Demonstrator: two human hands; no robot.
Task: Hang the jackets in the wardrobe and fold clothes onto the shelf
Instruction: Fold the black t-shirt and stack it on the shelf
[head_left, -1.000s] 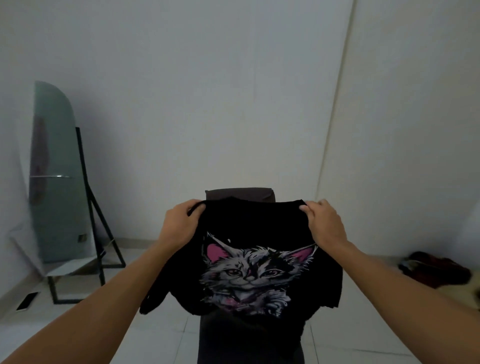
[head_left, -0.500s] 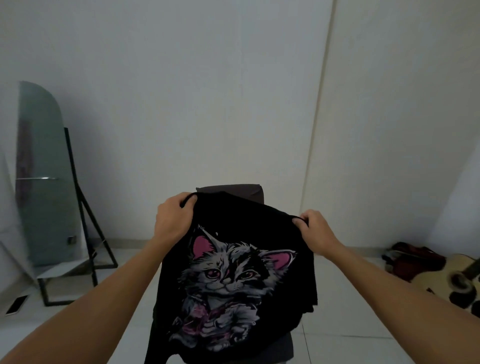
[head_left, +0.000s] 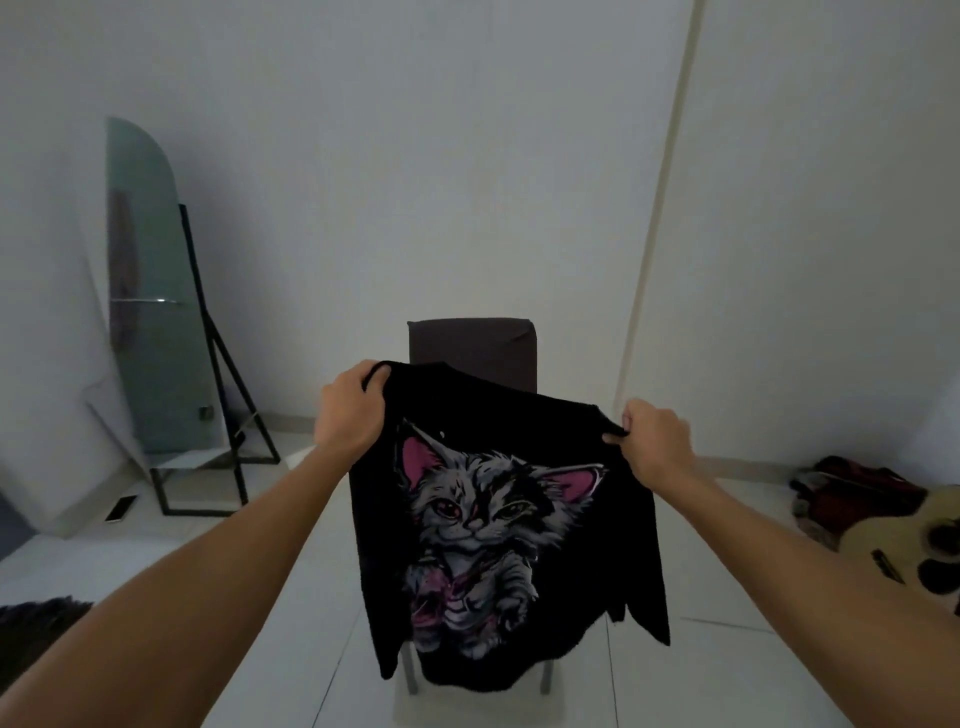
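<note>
Swung leftward, view shows tiled floor (head_left: 291, 587), guitar (head_left: 893, 535).

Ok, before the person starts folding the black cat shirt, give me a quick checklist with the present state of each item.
1. Left hand grips one shoulder of the black cat shirt: ok.
2. Right hand pinches the other shoulder: ok.
3. Top edge level: not ok, the right side sits lower.
4. Shirt hangs open, print facing the camera: ok.
5. Hem free of the chair behind: cannot tell.
6. Shelf or wardrobe in view: not ok, neither shows.
</note>
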